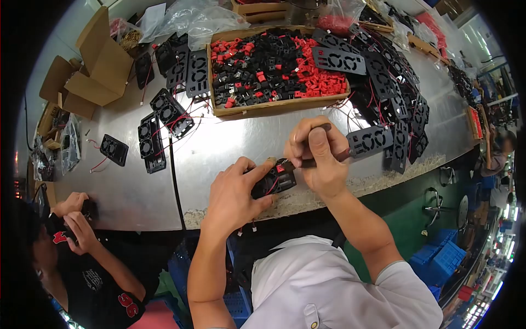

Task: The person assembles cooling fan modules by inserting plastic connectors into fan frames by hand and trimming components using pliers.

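Observation:
My left hand (pixel 235 192) is closed around a black fan unit (pixel 268 185), its fingers and thumb gripping the sides near the table's front edge. On the upper end of the unit sits a small red connector (pixel 281 168), and red wires run over its face. My right hand (pixel 320 156) is a closed fist around a dark-handled tool (pixel 323 127), whose exact kind is mostly hidden by the fingers. The fist is just right of the fan unit, with a dark part of the tool reaching toward the connector.
A cardboard box (pixel 274 107) of red and black connectors stands at the back. Black fan panels (pixel 378 77) are piled right; loose fan units (pixel 114 149) lie left. An open carton (pixel 98 66) is far left. A co-worker's hands (pixel 79 227) are at lower left.

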Tool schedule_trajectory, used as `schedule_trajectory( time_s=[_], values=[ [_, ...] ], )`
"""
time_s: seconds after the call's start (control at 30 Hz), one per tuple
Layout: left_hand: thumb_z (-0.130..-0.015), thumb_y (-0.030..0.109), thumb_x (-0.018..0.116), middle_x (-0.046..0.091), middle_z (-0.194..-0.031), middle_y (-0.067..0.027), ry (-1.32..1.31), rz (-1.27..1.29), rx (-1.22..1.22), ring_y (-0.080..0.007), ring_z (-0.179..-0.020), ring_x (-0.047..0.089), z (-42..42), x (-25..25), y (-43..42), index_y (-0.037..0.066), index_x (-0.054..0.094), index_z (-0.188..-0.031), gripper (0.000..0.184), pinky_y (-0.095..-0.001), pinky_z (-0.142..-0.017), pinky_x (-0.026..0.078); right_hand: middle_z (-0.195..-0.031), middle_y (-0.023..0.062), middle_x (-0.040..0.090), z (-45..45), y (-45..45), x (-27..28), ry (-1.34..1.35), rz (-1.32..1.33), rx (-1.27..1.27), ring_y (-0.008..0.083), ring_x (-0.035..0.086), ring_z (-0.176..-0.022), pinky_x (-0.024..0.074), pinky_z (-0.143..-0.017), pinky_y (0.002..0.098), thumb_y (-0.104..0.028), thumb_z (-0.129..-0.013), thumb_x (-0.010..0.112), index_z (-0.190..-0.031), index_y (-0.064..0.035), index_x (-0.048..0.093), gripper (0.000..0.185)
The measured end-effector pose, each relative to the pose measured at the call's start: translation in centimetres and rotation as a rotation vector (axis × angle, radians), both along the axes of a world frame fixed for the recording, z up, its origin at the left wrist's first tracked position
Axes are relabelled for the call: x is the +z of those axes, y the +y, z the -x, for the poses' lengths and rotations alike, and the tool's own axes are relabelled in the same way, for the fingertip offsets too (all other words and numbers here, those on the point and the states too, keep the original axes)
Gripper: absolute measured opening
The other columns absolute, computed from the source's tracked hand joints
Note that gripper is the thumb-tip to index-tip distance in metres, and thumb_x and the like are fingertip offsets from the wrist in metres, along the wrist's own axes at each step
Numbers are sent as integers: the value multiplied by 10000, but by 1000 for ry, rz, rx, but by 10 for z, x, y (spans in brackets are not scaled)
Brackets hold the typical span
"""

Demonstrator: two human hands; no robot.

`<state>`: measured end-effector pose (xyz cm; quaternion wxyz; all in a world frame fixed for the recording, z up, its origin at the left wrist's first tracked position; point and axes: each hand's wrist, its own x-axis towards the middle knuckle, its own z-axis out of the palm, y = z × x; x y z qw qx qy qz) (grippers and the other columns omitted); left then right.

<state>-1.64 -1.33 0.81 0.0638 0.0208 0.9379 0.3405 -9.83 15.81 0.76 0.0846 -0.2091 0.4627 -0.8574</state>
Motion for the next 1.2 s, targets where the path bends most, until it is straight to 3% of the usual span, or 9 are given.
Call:
schedule_trajectory(
  time_s=[0.13, 0.23, 0.33, 0.43, 0.6, 0.7, 1.03, 1.2],
  values=[
    [-676, 223, 883, 646, -1057, -108, -11, -3, 3, -315, -912, 664, -1, 0, 0, 113, 692, -1293, 655, -415, -797, 539, -861, 57, 570, -5, 4, 4, -2, 65, -2, 117, 547, -744, 459, -650, 262, -295, -1039, 620, -1094, 5, 573, 309],
    [-678, 229, 882, 646, -1058, -109, -9, -1, 2, -313, -919, 664, 0, 0, 1, 113, 691, -1296, 657, -412, -802, 539, -876, 99, 556, -4, 9, -1, 38, -13, 23, 178, 547, -739, 471, -690, 344, -375, -1052, 558, -1127, 0, 532, 383],
    [-680, 232, 881, 646, -1058, -110, -5, 0, 3, -313, -921, 664, -1, 1, 1, 111, 691, -1297, 657, -411, -805, 539, -877, 101, 557, -5, 7, -2, 27, 0, -2, 182, 548, -744, 473, -701, 340, -360, -1056, 554, -1132, 2, 534, 371],
    [-691, 239, 871, 639, -1054, -107, 10, -8, 0, -319, -912, 662, -2, 0, 1, 129, 683, -1307, 654, -423, -802, 538, -886, 74, 569, -6, 5, -1, 12, 82, 4, 133, 555, -763, 470, -689, 275, -297, -1034, 625, -1144, 12, 558, 336],
    [-709, 243, 852, 628, -1044, -101, 26, -17, -8, -333, -892, 661, -3, -3, 0, 175, 670, -1322, 643, -444, -795, 537, -892, 70, 570, -6, 4, 0, 6, 81, 6, 131, 555, -770, 469, -695, 273, -290, -1033, 626, -1149, 18, 556, 336],
    [-686, 237, 884, 647, -1063, -113, -8, -12, 4, -315, -919, 664, -1, 2, 1, 89, 690, -1291, 653, -412, -800, 538, -895, 68, 572, -6, 4, 0, 8, 74, -1, 130, 556, -777, 468, -698, 273, -294, -1031, 629, -1152, 18, 556, 342],
    [-683, 233, 890, 639, -1038, -108, 19, -23, 3, -310, -896, 663, -2, -2, 0, 108, 693, -1294, 654, -408, -787, 539, -918, 62, 576, -8, 2, 0, 16, 29, -9, 122, 556, -790, 465, -709, 267, -300, -1024, 641, -1194, 16, 549, 370],
    [-681, 229, 890, 640, -1040, -109, 18, -18, 8, -310, -903, 664, -3, -4, 0, 108, 694, -1291, 651, -408, -791, 538, -885, 97, 564, -7, 3, 0, 54, -63, -38, 170, 550, -744, 470, -692, 322, -340, -1054, 563, -1177, 31, 535, 391]
  ],
)
